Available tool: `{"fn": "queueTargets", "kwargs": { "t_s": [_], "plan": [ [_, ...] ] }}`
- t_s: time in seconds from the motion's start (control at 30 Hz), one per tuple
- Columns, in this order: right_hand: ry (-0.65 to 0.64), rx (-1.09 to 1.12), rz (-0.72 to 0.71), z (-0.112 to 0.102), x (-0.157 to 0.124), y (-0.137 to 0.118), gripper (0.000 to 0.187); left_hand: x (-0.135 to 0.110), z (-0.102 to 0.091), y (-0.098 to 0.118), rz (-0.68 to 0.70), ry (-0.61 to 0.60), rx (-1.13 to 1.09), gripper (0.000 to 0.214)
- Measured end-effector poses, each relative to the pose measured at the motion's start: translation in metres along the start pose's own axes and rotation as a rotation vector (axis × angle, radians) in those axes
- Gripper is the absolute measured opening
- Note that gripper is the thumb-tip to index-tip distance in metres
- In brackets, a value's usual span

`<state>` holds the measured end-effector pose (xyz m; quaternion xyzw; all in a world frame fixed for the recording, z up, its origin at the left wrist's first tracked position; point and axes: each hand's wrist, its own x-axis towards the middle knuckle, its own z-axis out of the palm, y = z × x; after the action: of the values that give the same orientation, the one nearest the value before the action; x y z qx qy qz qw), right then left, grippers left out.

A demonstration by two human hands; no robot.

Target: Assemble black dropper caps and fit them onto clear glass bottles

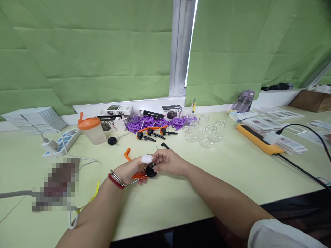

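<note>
My left hand [130, 168] is closed around a round black lid [151, 172], low over the front middle of the table. An orange lever [139, 176] sticks out from the lid, and a thin metal rod [132, 183] slants below my wrist. A white covering [147, 158] wraps the left thumb. My right hand [168, 162] pinches at the top of the lid from the right; what lies between its fingertips is hidden. Just beyond the hands are a loose orange lever [127, 154] and a small black piece [164, 146].
Behind lie several black lid assemblies [146, 137], purple wheel-shaped parts [134, 126] and clear glass vessels [206, 142]. An orange-lidded shaker [92, 129] and a power strip [62, 143] stand left. On the right are an orange power strip [258, 139] and stacked cards [292, 143].
</note>
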<state>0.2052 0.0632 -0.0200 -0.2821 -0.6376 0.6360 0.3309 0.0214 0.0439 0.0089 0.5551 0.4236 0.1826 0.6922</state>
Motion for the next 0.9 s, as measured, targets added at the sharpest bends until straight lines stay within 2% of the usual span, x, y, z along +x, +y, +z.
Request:
{"fn": "queueTargets", "kwargs": {
  "t_s": [0.5,0.9],
  "plan": [
    [-0.005,0.002,-0.027,-0.001,0.0007,0.0025,0.025,-0.0004,0.0004,0.0,-0.005,0.007,-0.007,0.049],
    [0.018,0.0,-0.051,0.0011,-0.0012,-0.0028,0.033,-0.0025,0.0012,0.0018,-0.049,0.078,0.0,0.057]
  ]
}}
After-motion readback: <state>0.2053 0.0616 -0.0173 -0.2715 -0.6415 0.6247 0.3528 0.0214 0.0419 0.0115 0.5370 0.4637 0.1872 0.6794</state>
